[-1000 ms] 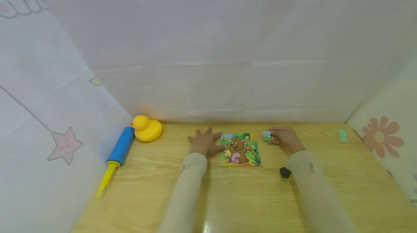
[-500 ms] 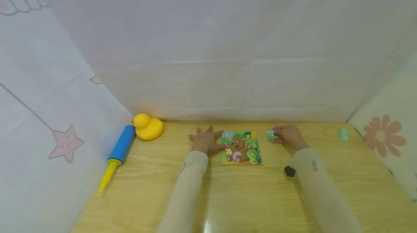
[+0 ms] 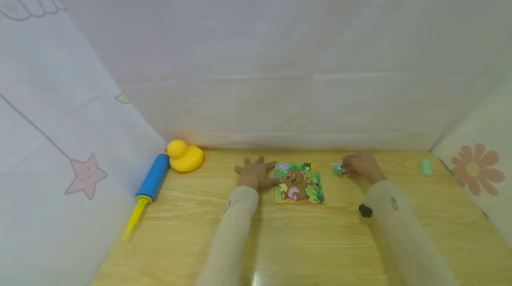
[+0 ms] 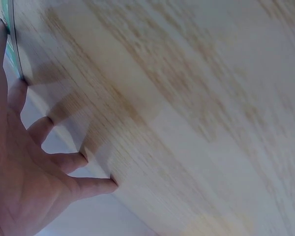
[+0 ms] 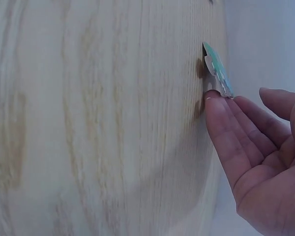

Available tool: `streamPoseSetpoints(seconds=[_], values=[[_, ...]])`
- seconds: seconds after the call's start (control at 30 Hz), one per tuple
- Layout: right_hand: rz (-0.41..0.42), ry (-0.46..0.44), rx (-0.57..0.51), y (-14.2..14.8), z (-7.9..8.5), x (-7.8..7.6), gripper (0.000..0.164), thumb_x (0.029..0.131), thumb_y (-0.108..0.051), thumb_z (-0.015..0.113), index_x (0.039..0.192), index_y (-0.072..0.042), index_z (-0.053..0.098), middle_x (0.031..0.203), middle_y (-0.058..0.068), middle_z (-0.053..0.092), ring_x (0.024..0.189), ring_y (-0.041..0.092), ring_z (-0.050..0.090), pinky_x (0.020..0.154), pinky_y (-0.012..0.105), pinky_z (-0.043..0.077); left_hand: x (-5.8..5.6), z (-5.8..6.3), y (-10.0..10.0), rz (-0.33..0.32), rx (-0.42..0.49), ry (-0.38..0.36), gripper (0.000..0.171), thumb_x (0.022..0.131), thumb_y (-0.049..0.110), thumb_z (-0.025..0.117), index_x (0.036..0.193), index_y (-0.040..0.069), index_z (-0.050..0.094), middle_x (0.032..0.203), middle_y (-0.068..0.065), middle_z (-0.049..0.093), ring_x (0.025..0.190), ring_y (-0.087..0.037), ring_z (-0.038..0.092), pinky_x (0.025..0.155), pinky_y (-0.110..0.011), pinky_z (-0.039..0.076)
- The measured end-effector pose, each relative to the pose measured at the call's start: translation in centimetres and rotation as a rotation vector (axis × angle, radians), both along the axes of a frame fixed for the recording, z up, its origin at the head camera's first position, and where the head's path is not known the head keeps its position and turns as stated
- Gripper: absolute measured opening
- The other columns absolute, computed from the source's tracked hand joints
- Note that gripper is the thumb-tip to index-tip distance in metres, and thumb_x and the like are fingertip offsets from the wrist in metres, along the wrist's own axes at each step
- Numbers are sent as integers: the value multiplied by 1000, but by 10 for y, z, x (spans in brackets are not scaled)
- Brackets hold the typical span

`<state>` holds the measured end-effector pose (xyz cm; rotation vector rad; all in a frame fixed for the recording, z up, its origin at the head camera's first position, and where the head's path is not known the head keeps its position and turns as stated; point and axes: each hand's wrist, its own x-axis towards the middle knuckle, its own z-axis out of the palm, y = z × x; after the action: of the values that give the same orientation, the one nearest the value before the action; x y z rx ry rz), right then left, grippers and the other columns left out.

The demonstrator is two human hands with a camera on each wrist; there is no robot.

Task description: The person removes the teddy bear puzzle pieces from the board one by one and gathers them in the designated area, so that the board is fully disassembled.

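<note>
In the head view a square bear puzzle [image 3: 300, 188] lies flat on the wooden table. A small blue-and-green patch shows at its upper-left corner. My left hand [image 3: 256, 175] rests beside it with fingers spread on the tabletop and the thumb at its left edge. To the right of the puzzle, fingers of my right hand [image 3: 362, 167] touch a small jigsaw piece [image 3: 338, 168]. The right wrist view shows that piece [image 5: 217, 71] tilted against the table, fingertips at its lower end. The thumb there stands apart from it.
A dark angular object [image 3: 365, 211] lies by the right forearm. A yellow rubber duck [image 3: 186, 157] and a blue-and-yellow hand pump [image 3: 150, 188] are at the left by the cloth wall. Near the right back corner sits a mint-green bumpy item [image 3: 426, 167].
The right hand and the small jigsaw piece have shifted a little to the right, away from the bear puzzle. The left hand stays at the puzzle's left edge; the view has shifted slightly.
</note>
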<state>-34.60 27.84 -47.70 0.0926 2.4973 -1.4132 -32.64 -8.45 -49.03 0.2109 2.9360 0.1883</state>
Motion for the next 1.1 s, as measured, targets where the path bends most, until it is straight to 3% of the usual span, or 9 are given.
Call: streamPoseSetpoints(seconds=[0.37,0.8,1.1], values=[[-3,-24,-55,5,3,1,54,108,-23,46,143,18,42,133,34,60,84,14,76,80,33,63,3,0,0,-6,7,-15,79,83,82,55,153,51,35,169,-3,27,151,-55,19,106,-85,23],[-28,-8,-23,10,7,2,53,107,-24,46,140,17,46,134,35,59,88,14,74,82,30,63,-1,-4,1,-15,46,-26,78,85,79,56,154,49,36,169,-5,27,151,-58,15,105,-87,18],[-20,20,-54,-5,11,-1,53,108,-25,46,144,15,45,138,34,57,94,15,73,91,34,61,-2,2,-1,-43,54,-55,81,86,79,54,157,47,30,170,-8,22,151,-59,12,106,-88,16]])
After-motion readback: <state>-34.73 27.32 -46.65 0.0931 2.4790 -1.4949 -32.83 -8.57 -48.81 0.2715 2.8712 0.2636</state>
